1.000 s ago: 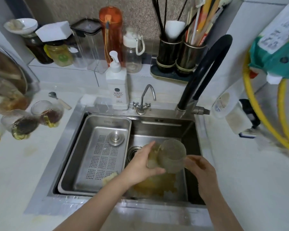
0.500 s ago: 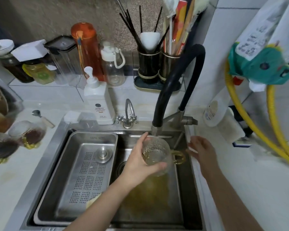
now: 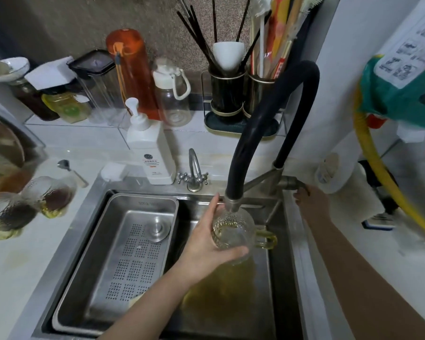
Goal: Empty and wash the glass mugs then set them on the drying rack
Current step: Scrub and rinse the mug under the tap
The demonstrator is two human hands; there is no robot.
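One dimpled glass mug [image 3: 232,231], gripped by left hand [image 3: 207,241], under tap.

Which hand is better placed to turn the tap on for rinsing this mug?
Probably the right hand: it is already at the faucet handle. The left hand grips the glass mug under the black spout and should stay there.

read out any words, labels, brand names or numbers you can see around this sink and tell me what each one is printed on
No text here can be read.
Soap pump bottle: round logo and small print lines, too blurred.
White sheet at upper right: small pictures with captions, too small.
White roll by the tap: faint print, blurred.
Drain tray: stamped marks on the rim, unreadable.
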